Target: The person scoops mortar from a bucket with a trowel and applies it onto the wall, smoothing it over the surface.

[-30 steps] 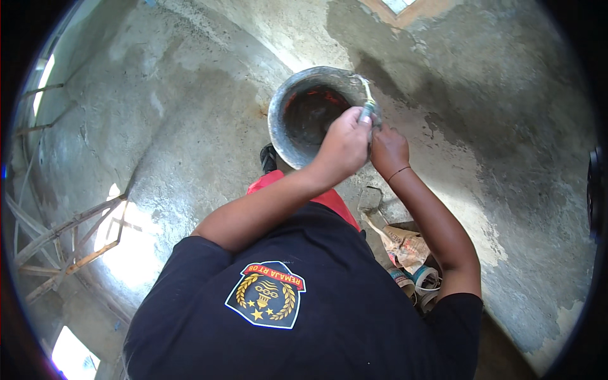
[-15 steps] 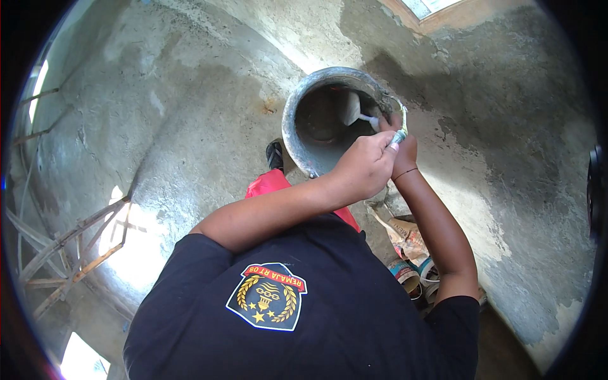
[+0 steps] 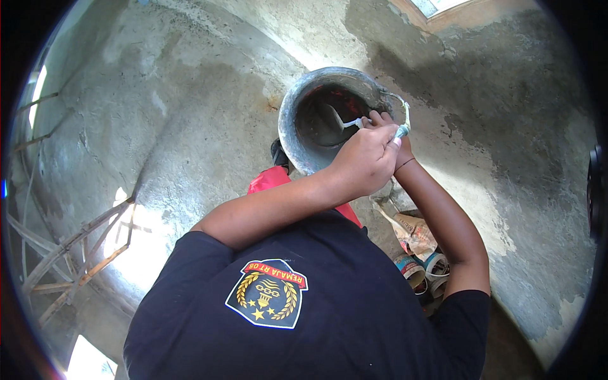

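Note:
A round grey bucket [image 3: 286, 123], crusted with dried mortar, is tipped so that its mouth faces me. My left hand [image 3: 367, 159] is closed around the green grip of the bucket's handle [image 3: 401, 131], at the right side of the rim. Partly behind it, my right hand [image 3: 381, 119] reaches over the rim with its fingers wrapped round the pale handle of a trowel [image 3: 328, 119]. The trowel's blade is inside the bucket, coated with grey mix. Dark, wet-looking residue lines the bucket's inside, and the left hand hides part of the right.
Rough cement walls [image 3: 215, 95] surround me. Wooden poles [image 3: 82, 272] lean together at the left. A torn paper sack [image 3: 415, 235] and several used tubs [image 3: 436, 265] stand by my right elbow. A foot in a dark sandal [image 3: 278, 155] is beside the bucket.
The trowel has turned and shifted left and down inside the bucket, with my right hand moving left along with it. The bucket has shifted slightly left; my left hand keeps its hold.

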The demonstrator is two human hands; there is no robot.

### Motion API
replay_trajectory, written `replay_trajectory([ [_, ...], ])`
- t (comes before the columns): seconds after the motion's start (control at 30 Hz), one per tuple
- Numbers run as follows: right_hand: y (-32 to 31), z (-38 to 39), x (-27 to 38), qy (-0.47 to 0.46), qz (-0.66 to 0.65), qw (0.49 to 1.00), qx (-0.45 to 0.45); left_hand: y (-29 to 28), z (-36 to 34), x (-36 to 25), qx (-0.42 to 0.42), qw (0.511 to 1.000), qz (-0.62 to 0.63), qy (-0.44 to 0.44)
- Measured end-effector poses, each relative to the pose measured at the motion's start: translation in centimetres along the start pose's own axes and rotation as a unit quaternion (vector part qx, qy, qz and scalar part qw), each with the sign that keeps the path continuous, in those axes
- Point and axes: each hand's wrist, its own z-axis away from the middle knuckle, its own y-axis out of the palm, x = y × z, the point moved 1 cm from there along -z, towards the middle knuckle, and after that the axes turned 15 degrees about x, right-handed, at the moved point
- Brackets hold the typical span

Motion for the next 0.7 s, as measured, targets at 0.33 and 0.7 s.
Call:
replay_trajectory([
  [0.33, 0.4, 0.8, 0.5, -0.029, -0.251, 0.965, 0.065, -0.1, 0.1, 0.4, -0.014, 1.000, -0.019, -0.008],
  [0.7, -3.2, 4.0, -0.2, 0.123, -0.246, 0.951, 0.141, 0.4, 0.3, 0.3, 0.015, 0.988, 0.148, -0.030],
])
